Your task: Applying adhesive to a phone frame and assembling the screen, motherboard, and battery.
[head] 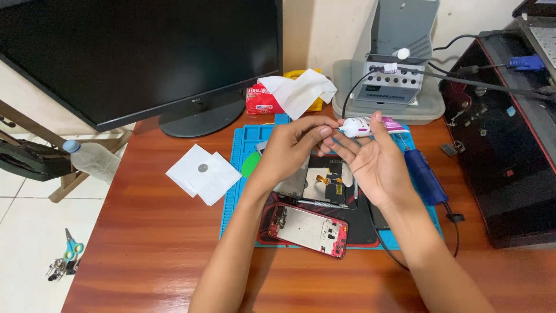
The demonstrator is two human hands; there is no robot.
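Blue mat, red phone frame

Glossy reddish wood desk, matt blue mat probably of rubber, crumpled white paper tissue

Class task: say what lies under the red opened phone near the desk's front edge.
The red opened phone rests on a dark pad atop the blue work mat; what lies directly beneath stays covered.
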